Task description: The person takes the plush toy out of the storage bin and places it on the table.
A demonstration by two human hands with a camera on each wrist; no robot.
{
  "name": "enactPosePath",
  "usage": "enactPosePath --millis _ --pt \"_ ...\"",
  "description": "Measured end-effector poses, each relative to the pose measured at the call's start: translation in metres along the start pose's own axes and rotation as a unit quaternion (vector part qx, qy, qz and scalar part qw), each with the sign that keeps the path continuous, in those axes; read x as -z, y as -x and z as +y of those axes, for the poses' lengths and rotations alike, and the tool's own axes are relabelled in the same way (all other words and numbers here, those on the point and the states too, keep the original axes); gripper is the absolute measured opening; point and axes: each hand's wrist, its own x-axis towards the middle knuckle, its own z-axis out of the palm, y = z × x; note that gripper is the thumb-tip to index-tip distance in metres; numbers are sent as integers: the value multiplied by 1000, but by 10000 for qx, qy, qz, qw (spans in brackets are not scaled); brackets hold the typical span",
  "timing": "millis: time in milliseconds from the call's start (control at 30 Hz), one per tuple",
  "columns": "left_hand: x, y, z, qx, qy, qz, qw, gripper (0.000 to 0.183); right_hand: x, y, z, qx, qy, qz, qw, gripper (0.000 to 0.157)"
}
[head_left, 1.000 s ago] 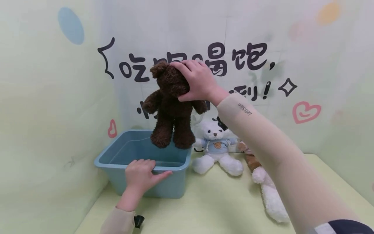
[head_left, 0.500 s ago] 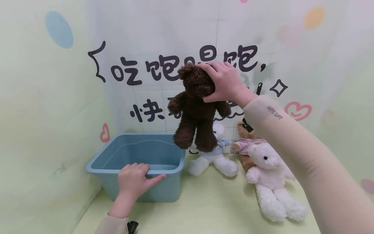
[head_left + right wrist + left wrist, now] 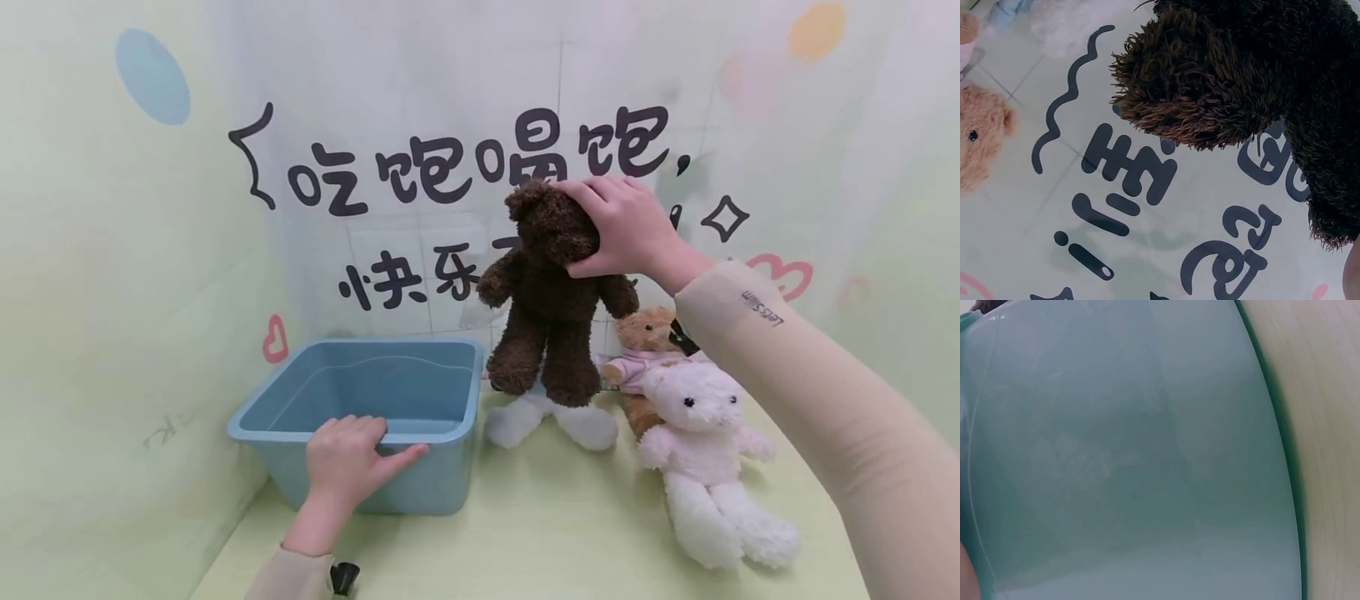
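A dark brown teddy bear (image 3: 558,292) hangs upright in the air, its head gripped by my right hand (image 3: 626,223). The bear's fur (image 3: 1197,81) fills the upper right of the right wrist view. Curled over the front rim of a blue plastic tub (image 3: 442,475), my left hand (image 3: 347,462) holds it with the thumb outside along the rim. The tub's outer wall (image 3: 1129,450) takes up most of the left wrist view. Behind the brown bear sits a white plush toy (image 3: 517,421); only its legs show clearly in the head view.
At the right, a white plush toy (image 3: 701,467) leans in front of a light brown teddy bear (image 3: 648,333) in a pink top. All stand on a pale yellow-green table (image 3: 540,533). A wall sheet (image 3: 420,75) with black lettering rises behind.
My right hand has carried the brown bear rightward, from over the tub to in front of the seated white plush toy, and slightly lower. My left hand stays on the rim.
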Motion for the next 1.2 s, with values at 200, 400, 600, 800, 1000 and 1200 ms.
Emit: enactPosePath --millis 200,400,600,800,1000,1200 --pt "-2 0 0 5 21 -58 10000 70 -5 18 -2 324 -72 94 9994 99" --pt "0 -3 1 -20 -11 -83 10000 69 -13 33 -7 288 -133 -307 9990 100" --pt "-2 1 -2 60 -43 -231 9997 69 -20 46 -15 118 -141 -665 9976 101" --pt "-3 2 -4 51 -3 -242 9997 70 -32 60 -24 32 -323 -934 9951 98" --pt "-3 2 -3 59 -41 -320 9995 70 -45 74 -34 139 -502 -1083 9928 95" --pt "-3 1 -2 -8 -5 -114 9999 69 -53 87 -45 151 -662 -1211 9903 95"
